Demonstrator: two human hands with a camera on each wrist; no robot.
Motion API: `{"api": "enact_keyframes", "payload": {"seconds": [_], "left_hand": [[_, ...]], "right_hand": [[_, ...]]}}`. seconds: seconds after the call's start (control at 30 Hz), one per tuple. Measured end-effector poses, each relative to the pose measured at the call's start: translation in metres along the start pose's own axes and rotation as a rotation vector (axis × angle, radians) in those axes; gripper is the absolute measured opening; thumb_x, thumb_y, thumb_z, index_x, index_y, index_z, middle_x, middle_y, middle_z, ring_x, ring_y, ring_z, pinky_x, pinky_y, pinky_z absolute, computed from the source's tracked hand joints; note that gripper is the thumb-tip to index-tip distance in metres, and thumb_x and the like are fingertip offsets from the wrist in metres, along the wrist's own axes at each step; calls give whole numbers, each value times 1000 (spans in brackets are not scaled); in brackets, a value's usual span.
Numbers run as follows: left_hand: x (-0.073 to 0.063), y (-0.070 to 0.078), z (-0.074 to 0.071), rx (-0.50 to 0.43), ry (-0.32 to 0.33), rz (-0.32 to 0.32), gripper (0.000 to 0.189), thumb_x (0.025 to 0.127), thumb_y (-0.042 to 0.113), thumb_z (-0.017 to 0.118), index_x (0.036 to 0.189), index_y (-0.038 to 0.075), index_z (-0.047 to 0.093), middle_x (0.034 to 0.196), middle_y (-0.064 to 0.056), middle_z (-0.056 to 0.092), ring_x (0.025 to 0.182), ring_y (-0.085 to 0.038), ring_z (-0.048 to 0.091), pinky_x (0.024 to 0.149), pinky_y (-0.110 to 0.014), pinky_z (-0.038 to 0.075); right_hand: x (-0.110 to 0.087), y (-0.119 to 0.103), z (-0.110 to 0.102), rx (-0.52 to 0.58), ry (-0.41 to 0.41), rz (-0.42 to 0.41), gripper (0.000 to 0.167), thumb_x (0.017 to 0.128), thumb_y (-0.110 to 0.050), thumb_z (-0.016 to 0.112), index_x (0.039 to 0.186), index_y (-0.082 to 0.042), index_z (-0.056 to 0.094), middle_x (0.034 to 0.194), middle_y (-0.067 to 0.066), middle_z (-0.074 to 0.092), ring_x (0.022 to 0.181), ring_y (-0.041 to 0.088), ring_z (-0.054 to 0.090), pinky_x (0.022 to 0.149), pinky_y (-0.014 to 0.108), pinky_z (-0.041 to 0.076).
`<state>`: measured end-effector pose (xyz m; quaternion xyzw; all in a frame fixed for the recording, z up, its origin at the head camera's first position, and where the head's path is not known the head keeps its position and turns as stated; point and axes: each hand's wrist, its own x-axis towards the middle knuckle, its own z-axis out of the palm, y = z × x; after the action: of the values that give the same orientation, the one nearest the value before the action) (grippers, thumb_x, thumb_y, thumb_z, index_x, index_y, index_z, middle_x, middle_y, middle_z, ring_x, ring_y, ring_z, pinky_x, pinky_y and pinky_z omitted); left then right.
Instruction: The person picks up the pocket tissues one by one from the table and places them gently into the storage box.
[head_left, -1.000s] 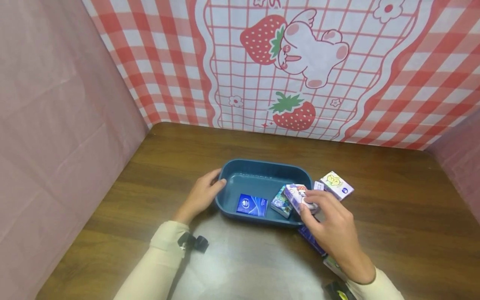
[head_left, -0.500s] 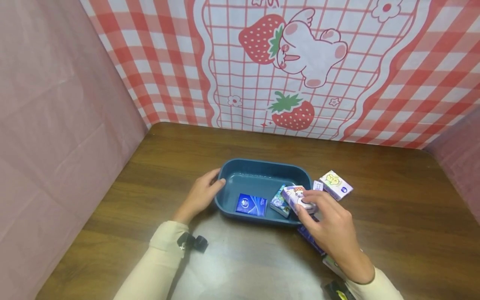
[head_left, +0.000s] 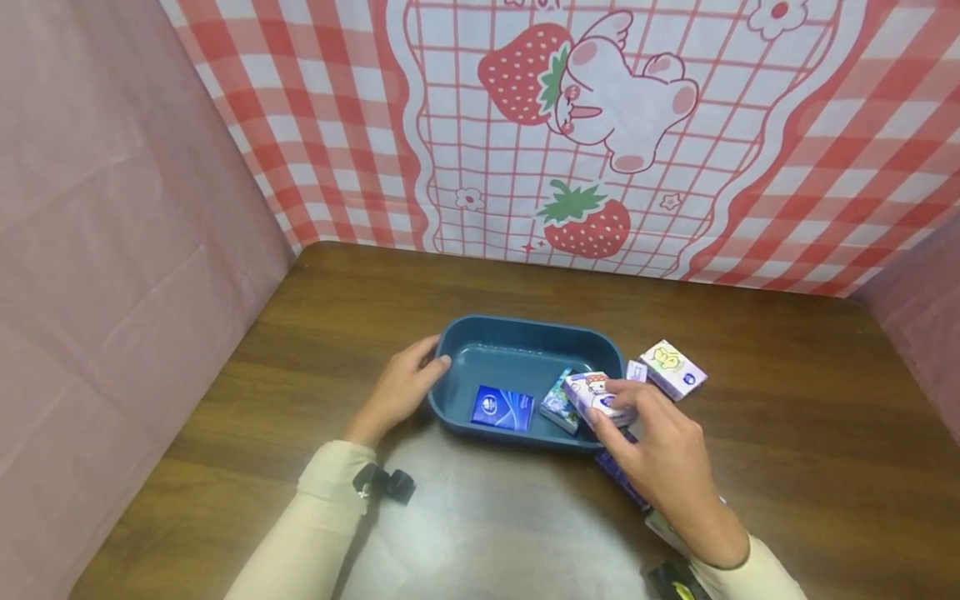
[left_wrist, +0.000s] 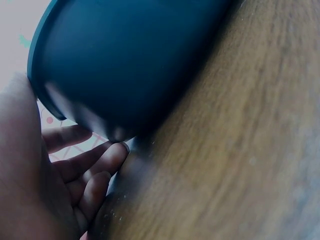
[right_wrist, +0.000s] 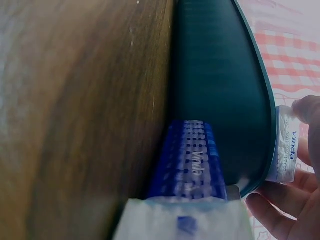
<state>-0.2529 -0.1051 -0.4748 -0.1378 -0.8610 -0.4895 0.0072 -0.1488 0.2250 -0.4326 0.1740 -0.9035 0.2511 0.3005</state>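
My left hand (head_left: 401, 385) holds the left end of a dark teal plastic bin (head_left: 480, 321), thumb over the rim and fingers along the outside wall (left_wrist: 120, 60). My right hand (head_left: 667, 454) pinches a white and purple pocket tissue pack (head_left: 591, 392) with a cartoon print, over the bin's right end. In the right wrist view this pack (right_wrist: 286, 145) shows just past the rim. Inside the bin lie a flat blue tissue pack (head_left: 502, 408) and a blue-green patterned one (head_left: 560, 404), the latter partly covered by the held pack.
Right of the bin rests a white tissue pack (head_left: 673, 368) with a yellow print, beside a lilac one (head_left: 636, 372). A dark blue Vinda pack (head_left: 621, 477) lies against the bin's near right side; another pale pack (right_wrist: 185, 225) sits near it, partly under my right wrist.
The tissue pack in my right hand has shifted and tilted very slightly, still over the bin's right end. My left hand and the bin stay in place.
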Motion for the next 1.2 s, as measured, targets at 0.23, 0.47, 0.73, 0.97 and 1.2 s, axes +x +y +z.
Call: {"api": "enact_keyframes", "payload": {"seconds": [0.23,0.47,0.73,0.97,1.2], "left_hand": [[0,-1,1,-2,-2,0,47,100,28,57,140,5,57,139,-16,59,128,-32,55,108,-49,42],[0,-2,1,-4,-5,-4,47,100,29,56,141,6,56,140,-15,58,129,-32,54,109,-50,41],[0,-3,2,-4,2,0,46,100,28,57,140,5,57,139,-15,58,129,-32,54,109,-49,41],[0,-2,2,2,2,3,47,100,28,57,140,5,57,139,-16,58,129,-32,54,109,-49,41],[0,-1,2,-2,7,12,46,99,27,57,140,4,57,138,-16,59,126,-33,56,108,-49,42]], "right_hand": [[-2,-1,1,-10,-25,20,35,76,-21,88,93,-10,60,117,4,71,97,23,68,72,43,57],[-2,0,3,-18,-32,-24,35,73,-22,90,91,-12,60,120,3,70,99,22,68,65,36,52],[-2,0,4,-26,-66,-14,33,76,-25,88,88,-16,59,126,2,68,104,23,68,61,33,47],[-3,1,5,-28,-86,-10,32,77,-29,87,89,-16,60,131,2,66,109,24,68,64,33,48],[-4,1,6,-30,-102,9,23,80,-28,85,93,-18,69,134,0,64,111,27,67,73,42,57]]}}
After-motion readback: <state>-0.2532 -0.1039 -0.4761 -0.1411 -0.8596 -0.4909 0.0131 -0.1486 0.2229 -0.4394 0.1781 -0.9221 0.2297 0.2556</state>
